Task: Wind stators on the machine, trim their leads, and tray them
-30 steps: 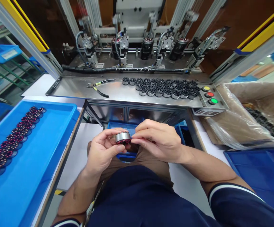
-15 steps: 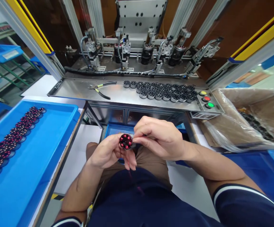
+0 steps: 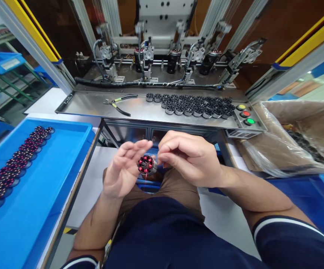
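A round motor stator (image 3: 146, 165) with red wire coils and a silver rim is held up over my lap, its coil face toward me. A thin red wire hangs from its lower edge. My right hand (image 3: 188, 158) is closed in a pinch at the stator's right rim; its fingertips are partly hidden. On the other side, my left hand (image 3: 125, 168) has its fingers stretched out and apart, with the palm beside the stator. Whether the left thumb touches the stator is hidden.
Rows of black-and-silver stators (image 3: 198, 104) and cutting pliers (image 3: 120, 104) lie on the metal shelf before the machine. Three push buttons (image 3: 246, 114) sit at its right end. A blue tray (image 3: 52, 179) of wound stators stands left; a plastic-lined box (image 3: 268, 149) stands right.
The stator has turned from its side to show its coil face. My left fingers have let go of it and straightened, while my right hand stays pinched at its rim.
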Tool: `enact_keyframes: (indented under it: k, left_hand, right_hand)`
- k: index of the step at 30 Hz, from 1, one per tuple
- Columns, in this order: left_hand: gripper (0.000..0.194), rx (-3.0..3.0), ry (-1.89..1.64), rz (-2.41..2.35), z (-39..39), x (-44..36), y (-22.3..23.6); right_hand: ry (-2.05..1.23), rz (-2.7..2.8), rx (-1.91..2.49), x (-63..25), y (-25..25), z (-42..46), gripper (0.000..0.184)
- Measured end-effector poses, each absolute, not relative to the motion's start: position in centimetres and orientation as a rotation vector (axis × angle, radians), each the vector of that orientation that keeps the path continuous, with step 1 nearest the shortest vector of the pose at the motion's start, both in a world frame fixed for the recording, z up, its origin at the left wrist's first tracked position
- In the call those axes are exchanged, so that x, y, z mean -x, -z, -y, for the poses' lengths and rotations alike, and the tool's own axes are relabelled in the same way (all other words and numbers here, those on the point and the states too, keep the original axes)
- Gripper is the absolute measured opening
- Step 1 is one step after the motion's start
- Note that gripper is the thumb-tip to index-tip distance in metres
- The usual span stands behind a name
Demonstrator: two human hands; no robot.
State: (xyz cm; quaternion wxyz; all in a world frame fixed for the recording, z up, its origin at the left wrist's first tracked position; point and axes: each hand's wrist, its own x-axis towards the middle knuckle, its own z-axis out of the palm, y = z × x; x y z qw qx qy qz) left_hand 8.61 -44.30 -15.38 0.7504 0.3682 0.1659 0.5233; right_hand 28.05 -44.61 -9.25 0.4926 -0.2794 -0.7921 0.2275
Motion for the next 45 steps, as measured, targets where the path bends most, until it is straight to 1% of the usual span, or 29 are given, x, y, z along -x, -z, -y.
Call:
enact_keyframes:
  k: [2, 3, 4, 5, 9, 10, 12, 13, 16, 18, 20, 23, 24, 26, 28, 31, 32, 35, 36, 39, 43, 45]
  left_hand:
    - [0.057, -0.795, -0.822, -0.353, 43.9, -8.6, 15.5]
    - [0.063, -0.796, -0.669, -0.329, 43.8, -8.6, 15.5]
    - [0.064, -0.797, -0.568, -0.307, 43.8, -8.6, 15.6]
    - [0.061, -0.800, -0.538, -0.295, 43.8, -8.6, 15.6]
    - [0.031, -0.870, -0.808, -0.337, 44.4, -8.8, 15.6]
    - [0.031, -0.900, -0.878, -0.339, 44.6, -8.9, 15.6]
    - [0.042, -0.969, -1.003, -0.335, 44.8, -9.0, 15.6]
    - [0.042, -1.003, -1.059, -0.337, 44.9, -9.0, 15.6]
    - [0.027, -1.049, -1.225, -0.396, 44.9, -8.8, 15.7]
    - [0.026, -1.009, -1.310, -0.463, 44.7, -8.8, 15.7]
    - [0.035, -0.954, -1.276, -0.530, 44.4, -8.8, 15.7]
    - [0.058, -0.934, -0.925, -0.565, 43.9, -9.0, 15.6]
    - [0.062, -0.939, -0.801, -0.546, 43.9, -9.0, 15.6]
    - [0.060, -0.957, -0.689, -0.494, 43.9, -8.9, 15.5]
    - [0.047, -0.996, -0.750, -0.485, 44.1, -8.9, 15.4]
    - [0.023, -1.090, -0.927, -0.538, 44.4, -9.0, 15.4]
    - [0.021, -1.122, -0.977, -0.550, 44.5, -9.2, 15.4]
    - [0.040, -1.202, -1.137, -0.570, 44.6, -9.6, 15.6]
    - [0.042, -1.224, -1.193, -0.581, 44.7, -9.7, 15.6]
    - [0.037, -1.273, -1.331, -0.628, 44.6, -10.1, 15.8]
    - [0.043, -1.293, -1.489, -0.675, 44.5, -10.6, 16.0]
    - [0.039, -1.314, -1.544, -0.707, 44.4, -10.8, 16.1]
  right_hand:
    - [-0.546, 1.969, 0.624, -28.2, 9.2, 44.4, 0.010]
    - [-0.535, 1.981, 0.614, -28.3, 9.2, 44.3, 0.010]
    - [-0.524, 1.987, 0.612, -28.4, 9.2, 44.2, 0.010]
    - [-0.510, 1.989, 0.615, -28.5, 9.2, 44.2, 0.010]
    - [-0.463, 1.957, 0.689, -28.7, 9.3, 44.4, 0.012]
    - [-0.457, 1.938, 0.716, -28.7, 9.3, 44.5, 0.013]
    - [-0.459, 1.897, 0.768, -28.5, 9.4, 44.7, 0.016]
    - [-0.468, 1.877, 0.789, -28.5, 9.5, 44.7, 0.017]
    - [-0.527, 1.825, 0.798, -28.2, 9.8, 44.7, 0.017]
    - [-0.570, 1.814, 0.731, -28.2, 10.0, 44.5, 0.015]
    - [-0.598, 1.843, 0.653, -28.2, 10.1, 44.4, 0.014]
    - [-0.610, 1.899, 0.604, -28.3, 10.2, 44.2, 0.015]
    - [-0.610, 1.905, 0.603, -28.3, 10.2, 44.1, 0.017]
    - [-0.592, 1.896, 0.608, -28.5, 10.3, 44.0, 0.019]
    - [-0.558, 1.879, 0.629, -28.6, 10.4, 43.9, 0.022]
    - [-0.500, 1.836, 0.673, -28.7, 10.7, 43.8, 0.024]
    - [-0.489, 1.820, 0.680, -28.7, 10.8, 43.8, 0.025]
    - [-0.480, 1.769, 0.683, -28.6, 11.2, 43.8, 0.026]
    - [-0.480, 1.753, 0.681, -28.6, 11.3, 43.8, 0.026]
    - [-0.483, 1.717, 0.685, -28.6, 11.4, 43.8, 0.027]
    - [-0.514, 1.683, 0.677, -28.5, 11.5, 44.0, 0.024]
    - [-0.534, 1.633, 0.695, -28.2, 11.4, 44.5, 0.022]
